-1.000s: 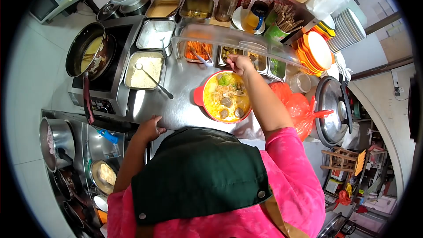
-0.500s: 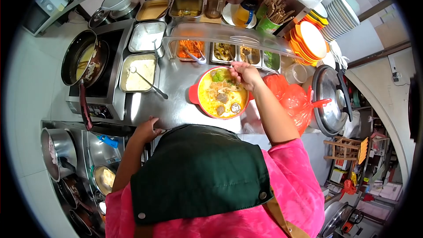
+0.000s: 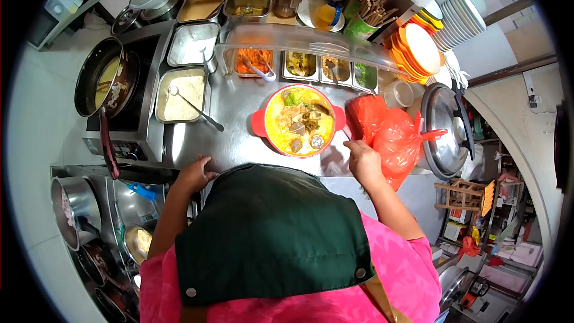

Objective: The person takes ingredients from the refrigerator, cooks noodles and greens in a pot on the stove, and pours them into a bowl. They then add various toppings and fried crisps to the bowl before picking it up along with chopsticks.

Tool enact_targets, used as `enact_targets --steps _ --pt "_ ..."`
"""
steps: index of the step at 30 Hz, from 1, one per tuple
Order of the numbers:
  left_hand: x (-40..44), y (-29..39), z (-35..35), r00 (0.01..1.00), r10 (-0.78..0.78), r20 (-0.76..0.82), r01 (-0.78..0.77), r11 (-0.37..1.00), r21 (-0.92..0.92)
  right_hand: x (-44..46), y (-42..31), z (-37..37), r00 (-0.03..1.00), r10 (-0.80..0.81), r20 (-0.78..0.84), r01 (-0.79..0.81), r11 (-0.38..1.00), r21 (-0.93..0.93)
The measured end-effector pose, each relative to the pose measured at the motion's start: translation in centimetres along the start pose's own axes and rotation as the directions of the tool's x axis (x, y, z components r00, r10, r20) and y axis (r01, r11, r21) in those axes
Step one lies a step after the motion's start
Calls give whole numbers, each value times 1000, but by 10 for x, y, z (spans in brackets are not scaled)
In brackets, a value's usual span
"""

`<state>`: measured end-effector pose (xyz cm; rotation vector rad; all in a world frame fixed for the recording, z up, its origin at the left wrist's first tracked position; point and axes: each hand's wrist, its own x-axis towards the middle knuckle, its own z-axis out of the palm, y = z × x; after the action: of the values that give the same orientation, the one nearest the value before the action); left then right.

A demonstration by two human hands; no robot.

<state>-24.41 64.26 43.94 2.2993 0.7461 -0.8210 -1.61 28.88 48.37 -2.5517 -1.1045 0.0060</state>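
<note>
A red two-handled bowl (image 3: 258, 123) of yellow soup stands on the steel counter in front of me. It holds green leaves, round slices, and a heap of dark chopped greens on top. To the right of the bowl, my right hand (image 3: 366, 162) is closed at the counter's front edge; small dark bits show below it, and what its fingers hold is hidden. My left hand (image 3: 196, 176) rests open on the counter edge, left of the bowl. Behind the bowl are a tray of dark pickled greens (image 3: 301, 64) and a tray of chopped topping with a spoon (image 3: 336, 69).
Red plastic bags (image 3: 394, 146) lie right of the bowl, beside a large lidded pot (image 3: 447, 134). A clear guard (image 3: 311, 39) spans the topping trays. Leftward are a tray of pale paste with a ladle (image 3: 180, 97) and a frying pan (image 3: 107, 81) on a cooker.
My right hand has moved from the topping trays behind the bowl to the counter's front edge. Dark chopped greens now lie on the soup. My left hand stays at the edge.
</note>
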Motion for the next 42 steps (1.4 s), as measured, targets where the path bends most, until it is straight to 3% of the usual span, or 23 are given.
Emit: enact_targets --steps 1,3,4,5,7,11,12,13,14,19,22,25,28,29,31,33,34,35,36,37,39,40,42 --pt "-1 2 -2 1000 -3 3 3 1000 -6 3 4 2 1000 -2 1 2 1000 0" --pt "-2 5 -3 1000 -5 4 5 1000 -14 17 16 7 989 144 28 -143 908 394" --pt "-1 5 -3 1000 -8 3 8 1000 -13 30 7 2 886 379 266 -450 567 690" --pt "-1 5 -4 1000 -12 1 12 1000 -12 48 -3 -14 775 450 445 -618 391 682" --pt "0 2 0 1000 7 -23 -7 1000 -23 77 15 11 829 375 416 -536 317 782" --pt "-3 4 0 997 40 -62 -43 998 -48 152 28 65 907 319 276 -413 536 736" --pt "-3 3 1 997 28 -70 -31 998 -54 160 19 60 953 267 141 -301 879 370" --pt "-2 1 3 995 51 -84 -56 997 -58 169 8 52 989 144 41 -139 985 -107" --pt "0 -3 5 992 74 -98 -80 995 -64 177 -1 49 984 168 52 -152 961 -231" --pt "7 -15 19 978 106 -180 -118 992 -55 207 -72 61 978 -36 207 80 975 -207" --pt "3 -16 18 972 104 -209 -117 992 -50 237 -81 112 964 -25 265 100 956 -276" --pt "0 -17 17 971 97 -217 -114 991 -68 250 -92 115 944 21 328 58 971 -230" --pt "2 -26 23 960 104 -261 -130 988 -87 255 -97 101 892 212 400 -197 977 -81" --pt "4 -29 26 951 110 -291 -141 986 -89 259 -97 101 893 203 402 -183 979 -88" --pt "3 -31 25 952 102 -287 -141 983 -121 264 -96 103 860 289 420 -334 942 35" --pt "1 -29 16 953 96 -287 -143 979 -146 278 -83 134 889 291 354 -329 943 51" --pt "-3 -24 8 969 72 -237 -112 980 -162 282 -86 142 821 419 388 -543 783 304" --pt "-6 -23 4 982 46 -182 -78 981 -175 285 -87 151 725 512 462 -689 514 511" --pt "-5 -25 6 982 37 -183 -71 981 -182 287 -87 157 752 436 494 -649 363 669" --pt "-3 -27 9 981 38 -190 -74 980 -185 292 -90 166 752 429 500 -651 365 666" --pt "1 -31 14 980 32 -195 -70 979 -192 306 -99 184 799 447 401 -461 28 887" --pt "2 -32 17 977 33 -210 -73 980 -186 318 -89 204 797 445 409 -467 26 884" --pt "4 -34 21 975 30 -221 -71 981 -181 354 -35 269 635 448 630 -707 8 707"
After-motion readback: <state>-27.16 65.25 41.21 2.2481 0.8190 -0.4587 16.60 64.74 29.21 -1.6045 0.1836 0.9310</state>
